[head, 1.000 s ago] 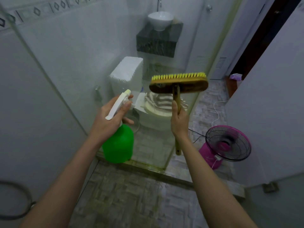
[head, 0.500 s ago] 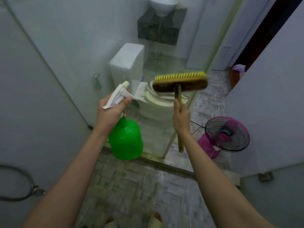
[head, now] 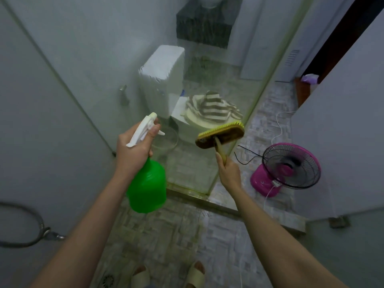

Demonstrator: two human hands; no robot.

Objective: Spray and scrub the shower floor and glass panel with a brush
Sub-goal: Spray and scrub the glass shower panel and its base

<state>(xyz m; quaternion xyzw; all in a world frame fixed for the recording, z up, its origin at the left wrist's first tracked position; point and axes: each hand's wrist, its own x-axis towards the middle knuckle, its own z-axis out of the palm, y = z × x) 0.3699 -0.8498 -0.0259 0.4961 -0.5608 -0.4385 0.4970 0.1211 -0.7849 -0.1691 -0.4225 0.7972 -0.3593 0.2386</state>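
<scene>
1. Left hand [head: 133,150]: fingers curled round the neck of the spray bottle [head: 147,188], index finger laid over the white trigger head. The green body hangs below the fist, tilted, above the shower floor [head: 166,235]. The nozzle points toward the glass panel [head: 218,84]; no spray can be made out.

2. Right hand [head: 228,173]: closed round the wooden handle of the brush [head: 221,136], thumb laid along the shaft. Only a short stretch of handle shows between fist and head; the lower end is hidden behind the hand and wrist. The head is tilted, yellow bristles turned toward the panel near its right edge. Contact between bristles and glass cannot be determined.

3. Behind the streaked glass, a toilet [head: 164,80] with a striped cloth [head: 214,109] on its lid appears hazy. A basin [head: 209,1] is cut off at the top edge.

4. Bottom edge: 2 slippers [head: 195,273] and a floor drain [head: 108,279], all partly cropped. A hose [head: 22,225] loops out of view at left. A pink fan [head: 288,167] stands outside the shower, right of the panel.
</scene>
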